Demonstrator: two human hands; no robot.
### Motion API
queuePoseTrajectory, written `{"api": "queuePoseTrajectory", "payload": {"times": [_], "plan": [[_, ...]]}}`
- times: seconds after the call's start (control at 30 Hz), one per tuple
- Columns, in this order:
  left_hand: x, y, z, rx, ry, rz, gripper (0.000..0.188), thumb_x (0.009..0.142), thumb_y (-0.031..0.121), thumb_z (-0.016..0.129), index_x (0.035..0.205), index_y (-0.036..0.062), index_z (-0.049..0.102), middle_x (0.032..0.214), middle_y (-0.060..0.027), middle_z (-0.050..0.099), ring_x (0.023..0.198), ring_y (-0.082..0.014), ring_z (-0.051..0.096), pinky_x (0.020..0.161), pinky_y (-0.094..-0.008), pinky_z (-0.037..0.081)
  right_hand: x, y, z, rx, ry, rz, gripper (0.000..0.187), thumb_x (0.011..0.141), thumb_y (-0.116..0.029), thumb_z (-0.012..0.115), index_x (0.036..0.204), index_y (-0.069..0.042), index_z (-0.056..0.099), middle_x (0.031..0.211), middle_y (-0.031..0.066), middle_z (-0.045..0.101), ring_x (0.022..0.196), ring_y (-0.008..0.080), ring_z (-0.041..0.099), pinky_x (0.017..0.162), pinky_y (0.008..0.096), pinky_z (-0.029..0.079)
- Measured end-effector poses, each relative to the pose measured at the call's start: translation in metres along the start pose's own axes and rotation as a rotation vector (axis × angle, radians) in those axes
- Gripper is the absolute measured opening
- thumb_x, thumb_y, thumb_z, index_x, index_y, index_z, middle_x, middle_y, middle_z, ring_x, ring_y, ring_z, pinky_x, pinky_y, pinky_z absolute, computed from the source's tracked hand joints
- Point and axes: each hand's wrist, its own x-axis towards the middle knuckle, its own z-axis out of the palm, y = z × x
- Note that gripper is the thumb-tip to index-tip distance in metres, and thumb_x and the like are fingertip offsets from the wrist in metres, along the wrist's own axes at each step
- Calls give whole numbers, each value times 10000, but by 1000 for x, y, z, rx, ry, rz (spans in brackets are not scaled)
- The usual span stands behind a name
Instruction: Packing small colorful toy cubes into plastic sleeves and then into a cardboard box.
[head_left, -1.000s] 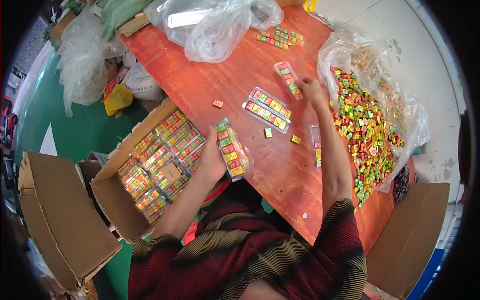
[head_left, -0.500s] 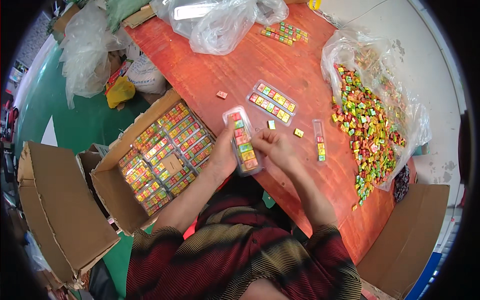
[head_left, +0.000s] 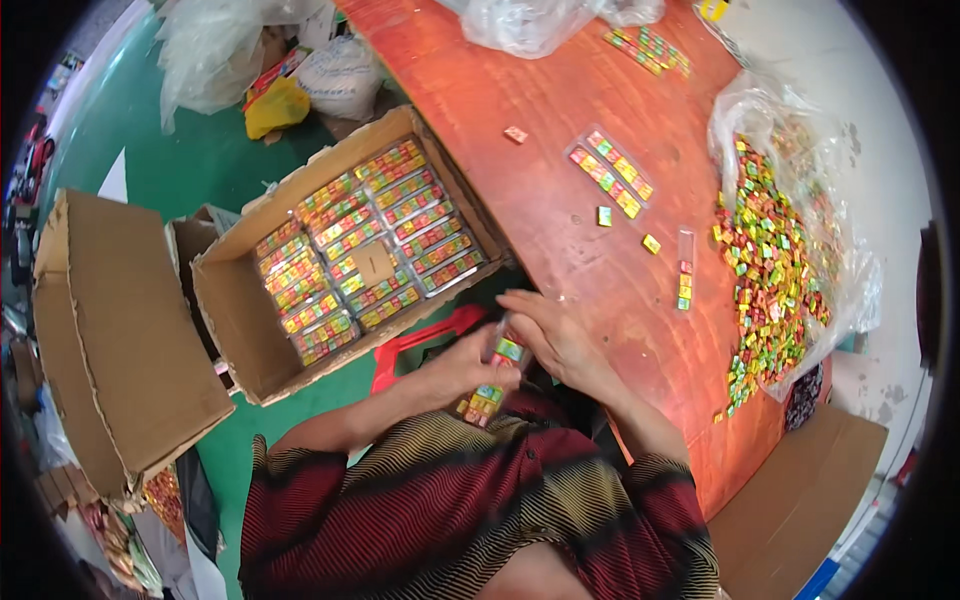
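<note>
In front of my body, my left hand (head_left: 460, 366) is closed around a long clear plastic tray (head_left: 484, 402) filled with small, brightly wrapped cubes in red, green and yellow. The tray is tilted, its lower end close to my shirt. My right hand (head_left: 562, 342) is at its upper end, fingers bent over it and partly hiding it. On the red table (head_left: 560, 230) beyond lie a two-row tray of cubes (head_left: 610, 172), a narrow part-filled tray (head_left: 685, 270), two loose cubes (head_left: 605, 216) and a reddish piece (head_left: 515, 134).
To the left stands an open cardboard box (head_left: 225, 330) holding rows of filled trays, beside another carton (head_left: 130, 330). A clear plastic bag (head_left: 850, 270) spills a large heap of cubes (head_left: 770, 280) at the right. More filled strips (head_left: 648, 50) lie at the far edge.
Both hands have brought the tray down off the table edge toward my body and tilted it. My right hand has gone from its side to its upper end. The view has shifted left.
</note>
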Motion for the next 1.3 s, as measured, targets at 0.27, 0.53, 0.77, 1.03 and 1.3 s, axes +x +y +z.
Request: {"api": "queuePoseTrajectory", "payload": {"times": [0.27,0.53,0.77,1.03,1.3], "plan": [[-16,-9,7,298,-27,-81,594,714,294,641,1140,-39,394,1012,-119,518,942,-146,494,810,-275,407,-35,1,3,599,43,303,326,851,-90,404,1157,9,460,1103,127,520,1011,200,500,876,291,379],[-29,1,-18,-143,-25,-61,570,735,247,637,1167,-2,362,954,-54,494,861,-99,498,707,-235,440,-10,-2,8,454,-47,159,484,898,-201,389,1307,6,234,1204,163,397,1038,240,464,874,301,382],[-89,27,-184,-68,370,5,627,692,214,680,1206,48,363,902,-10,505,770,-88,512,627,-237,445,0,2,7,550,-17,210,510,871,-229,491,1300,-52,281,1174,137,436,925,172,530,744,274,453],[-156,2,-318,324,642,-391,634,653,181,722,1200,51,429,1053,-71,540,925,-162,511,744,-329,422,-14,1,24,482,-223,323,353,852,-104,513,1191,-46,430,1049,68,539,893,122,535,761,240,427],[-137,-9,-352,844,484,-772,661,619,294,728,1181,80,455,1128,-76,506,997,-197,467,808,-338,383,-10,-1,30,407,-279,355,313,856,-86,502,1157,-14,456,1020,69,552,882,119,527,785,240,425]]}}
